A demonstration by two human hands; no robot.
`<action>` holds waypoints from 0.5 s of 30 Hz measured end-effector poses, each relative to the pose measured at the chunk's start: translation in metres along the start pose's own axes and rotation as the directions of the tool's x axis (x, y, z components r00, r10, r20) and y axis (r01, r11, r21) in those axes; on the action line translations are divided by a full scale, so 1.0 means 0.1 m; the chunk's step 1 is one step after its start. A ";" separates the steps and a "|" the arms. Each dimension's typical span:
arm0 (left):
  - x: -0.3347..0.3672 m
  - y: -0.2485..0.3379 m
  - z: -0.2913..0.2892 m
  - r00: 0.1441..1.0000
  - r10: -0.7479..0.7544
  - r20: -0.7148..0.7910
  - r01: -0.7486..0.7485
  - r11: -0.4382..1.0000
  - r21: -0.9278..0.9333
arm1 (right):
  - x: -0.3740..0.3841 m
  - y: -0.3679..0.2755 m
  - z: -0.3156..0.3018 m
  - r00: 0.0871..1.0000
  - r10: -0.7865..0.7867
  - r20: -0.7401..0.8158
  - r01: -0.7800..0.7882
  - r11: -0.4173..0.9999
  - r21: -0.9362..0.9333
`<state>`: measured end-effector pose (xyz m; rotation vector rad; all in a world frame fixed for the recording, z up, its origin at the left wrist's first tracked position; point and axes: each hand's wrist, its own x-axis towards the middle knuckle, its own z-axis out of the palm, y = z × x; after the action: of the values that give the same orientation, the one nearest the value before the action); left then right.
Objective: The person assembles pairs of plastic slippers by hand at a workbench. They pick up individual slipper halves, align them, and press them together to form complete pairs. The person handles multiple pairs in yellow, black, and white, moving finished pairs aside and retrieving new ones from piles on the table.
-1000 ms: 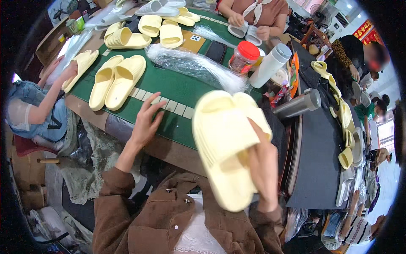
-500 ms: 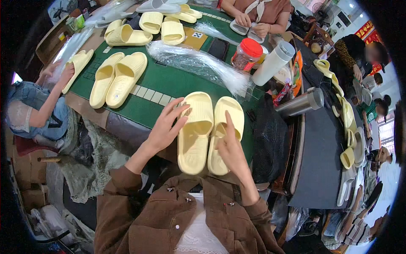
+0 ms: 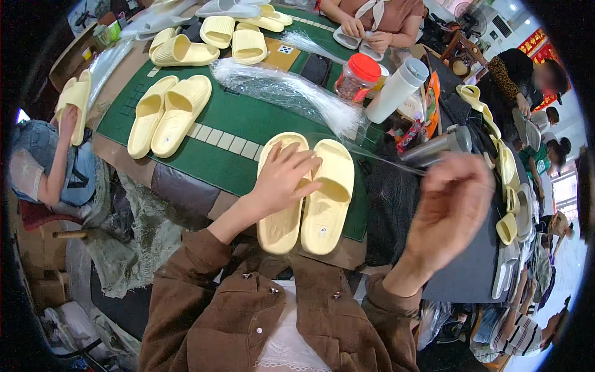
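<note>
A pair of pale yellow slippers stands side by side before me, toes pointing away. My left hand (image 3: 286, 175) lies over the strap of the left slipper (image 3: 279, 226), fingers spread, their tips reaching the right slipper (image 3: 327, 208). A small white label shows on that one's insole. Off to the right my right hand (image 3: 451, 208) is raised, smeared by motion, its fingers curled. A thin clear strand (image 3: 387, 159) runs from above the slippers to its fingers. Beyond the slippers lies a bundle of clear plastic (image 3: 288, 90).
The green-topped table (image 3: 226, 118) bears another yellow pair (image 3: 180, 118), several more slippers at the back, a red-lidded jar (image 3: 357, 77) and a white bottle (image 3: 396, 90). A steel tumbler (image 3: 437, 147) lies at right. A co-worker at left holds a slipper (image 3: 77, 105); another works opposite.
My right hand has left the right slipper's strap and swung right and up, a thin strand trailing. My left hand has shifted right over the straps. The left co-worker's slipper has been raised.
</note>
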<state>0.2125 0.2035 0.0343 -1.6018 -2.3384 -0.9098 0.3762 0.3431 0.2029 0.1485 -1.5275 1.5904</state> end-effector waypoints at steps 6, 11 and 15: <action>-0.03 0.00 -0.05 0.999 0.038 -0.014 -0.038 0.999 0.009 | 0.17 0.06 0.09 0.967 -0.132 -0.218 0.179 0.960 0.217; -0.07 0.04 -0.01 0.998 0.054 -0.010 -0.054 0.999 -0.008 | -0.18 1.05 0.00 0.918 0.374 -0.135 -0.342 0.916 0.212; -0.04 0.05 0.00 0.999 0.038 0.013 -0.038 0.999 -0.027 | -0.49 1.68 -0.29 0.843 0.509 -0.173 -0.509 0.859 0.049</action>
<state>0.2187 0.2019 0.0343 -1.6616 -2.3055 -0.9294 0.3093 0.3705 0.0411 -0.4312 -1.4955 1.9538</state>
